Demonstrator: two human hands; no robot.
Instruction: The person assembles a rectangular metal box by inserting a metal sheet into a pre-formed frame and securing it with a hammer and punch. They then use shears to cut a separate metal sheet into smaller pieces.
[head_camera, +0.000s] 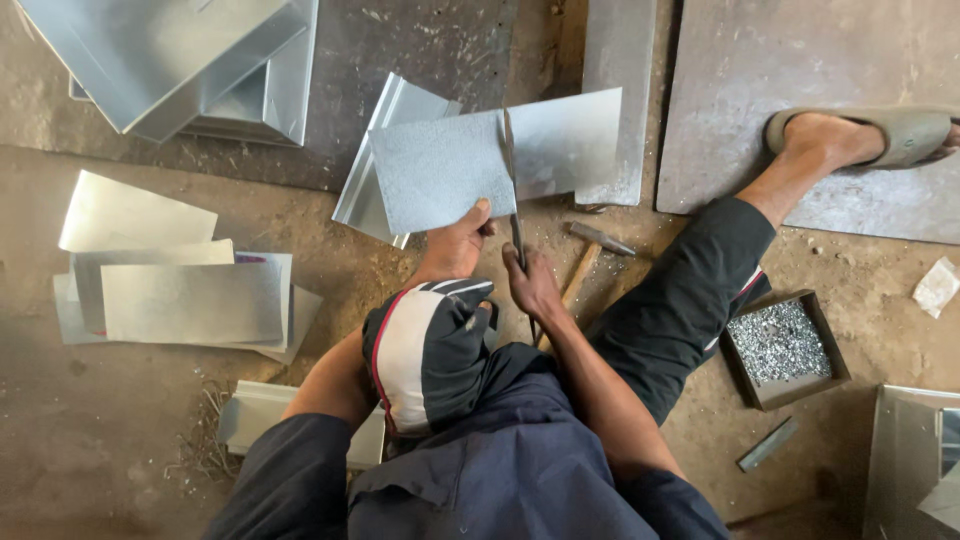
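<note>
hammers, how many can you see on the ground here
1: the hammer lies on the dirt floor right of the right hand, handle partly hidden by the arm. Others may be hidden.

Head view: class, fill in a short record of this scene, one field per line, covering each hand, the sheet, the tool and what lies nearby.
Left hand: grips the near edge of the metal sheet
Right hand: closed on the snips
Snips: blades in the sheet, partway across
Hammer: on the ground beside the right hand
Box of small metal pieces: by the right leg
Cut sheets: stacked to the left
</note>
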